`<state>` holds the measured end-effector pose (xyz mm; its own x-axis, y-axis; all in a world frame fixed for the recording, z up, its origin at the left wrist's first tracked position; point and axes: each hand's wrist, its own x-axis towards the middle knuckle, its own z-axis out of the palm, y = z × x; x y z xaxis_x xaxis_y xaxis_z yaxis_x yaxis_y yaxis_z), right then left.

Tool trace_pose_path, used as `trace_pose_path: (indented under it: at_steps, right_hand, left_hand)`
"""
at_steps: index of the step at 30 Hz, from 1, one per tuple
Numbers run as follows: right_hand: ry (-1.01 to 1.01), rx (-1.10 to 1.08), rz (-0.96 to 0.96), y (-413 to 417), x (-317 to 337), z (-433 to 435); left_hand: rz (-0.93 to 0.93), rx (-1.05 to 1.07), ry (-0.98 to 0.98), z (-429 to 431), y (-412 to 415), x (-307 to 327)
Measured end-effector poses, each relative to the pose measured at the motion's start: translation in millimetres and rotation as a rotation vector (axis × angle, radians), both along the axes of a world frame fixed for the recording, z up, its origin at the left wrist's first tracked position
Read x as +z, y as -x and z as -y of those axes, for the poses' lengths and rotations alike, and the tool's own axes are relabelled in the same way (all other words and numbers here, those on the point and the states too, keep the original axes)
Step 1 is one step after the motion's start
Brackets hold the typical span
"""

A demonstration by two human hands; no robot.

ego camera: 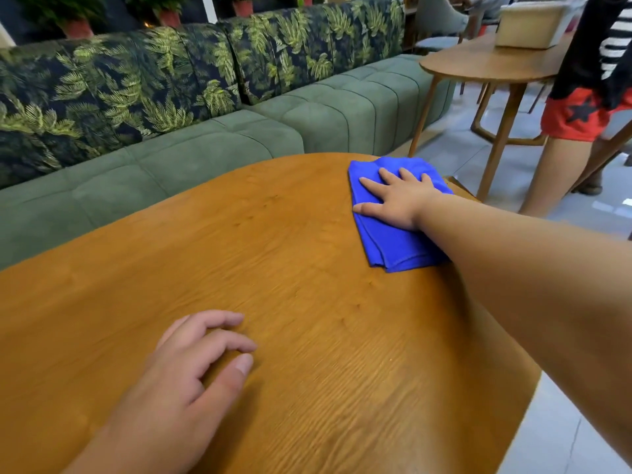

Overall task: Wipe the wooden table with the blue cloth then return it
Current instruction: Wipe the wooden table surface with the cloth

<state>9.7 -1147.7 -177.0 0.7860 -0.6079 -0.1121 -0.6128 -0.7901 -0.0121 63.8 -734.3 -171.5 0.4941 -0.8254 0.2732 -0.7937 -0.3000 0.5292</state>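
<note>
the right hand's (398, 200) fingers (371, 184) are spread apart and pressed flat on the cloth (393, 241), thumb out to the left along its edge, clamped on nothing. the cloth is folded and lies on the far right part of the tabletop (273, 268), near the rounded edge; its right side is hidden under the hand and forearm. the left hand's (191, 367) fingers (222, 318) are loosely curled, a little apart, tips touching the bare wood at the near left, well apart from the cloth and holding nothing. its wrist is cut off at the bottom edge. behind the tabletop runs a green sofa (205, 148) with leaf-print back cushions (136, 83), and potted plants (77, 25) stand behind those, cut off at the top. to the right is a second wooden table (485, 63) carrying a pale box (528, 23), and beside it stands another person (581, 107) in red shorts, seen only from torso to leg. the floor (554, 439) is pale tile. nothing lies between the two hands. the near wood grain is blurred.
</note>
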Motion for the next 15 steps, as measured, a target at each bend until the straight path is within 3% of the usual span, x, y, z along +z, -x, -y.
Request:
trace_pose_path:
  at_steps: [15]
  right_hand:
    - [-0.037,0.197,-0.016,-22.2,3.8,-151.4]
  left_hand:
    - [-0.089,0.176,-0.055,-78.7,-11.3,14.5]
